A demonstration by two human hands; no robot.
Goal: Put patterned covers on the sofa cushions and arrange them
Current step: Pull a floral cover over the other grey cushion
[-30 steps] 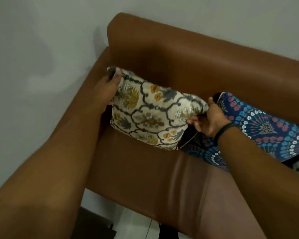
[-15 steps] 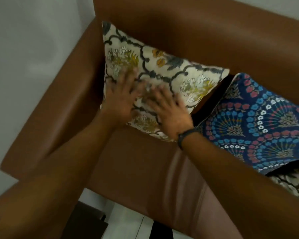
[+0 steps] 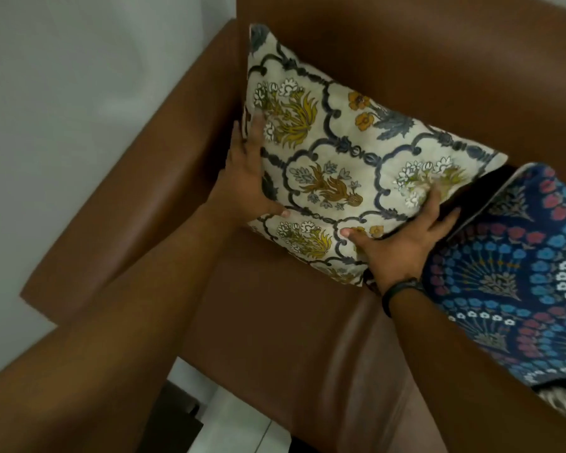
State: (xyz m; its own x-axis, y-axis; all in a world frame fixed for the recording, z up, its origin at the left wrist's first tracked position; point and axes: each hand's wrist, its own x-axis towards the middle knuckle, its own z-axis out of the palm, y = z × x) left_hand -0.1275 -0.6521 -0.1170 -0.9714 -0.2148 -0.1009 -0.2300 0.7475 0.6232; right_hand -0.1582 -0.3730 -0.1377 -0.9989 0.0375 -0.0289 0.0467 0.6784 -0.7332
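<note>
Brown sofa (image 3: 291, 322): carries cushions. Blue cushion (image 3: 520, 273): covered, leaning at sofa back, right of cream one. Cream floral cushion (image 3: 347, 165): covered, propped in sofa's left back corner, against armrest. Left hand (image 3: 247, 178): fingers spread, flat on cushion's left edge. Right hand (image 3: 402, 240): fingers spread, cupping lower right corner. Judgement: both visible covers on; positioning nearly finished; third cushion at frame's lower right unclear.

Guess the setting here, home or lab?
Most likely a home living room. A brown leather sofa stands in a corner against a plain pale wall, with a cream floral-patterned cushion and a navy fan-patterned cushion leaning on its backrest; white floor tiles show below.
</note>
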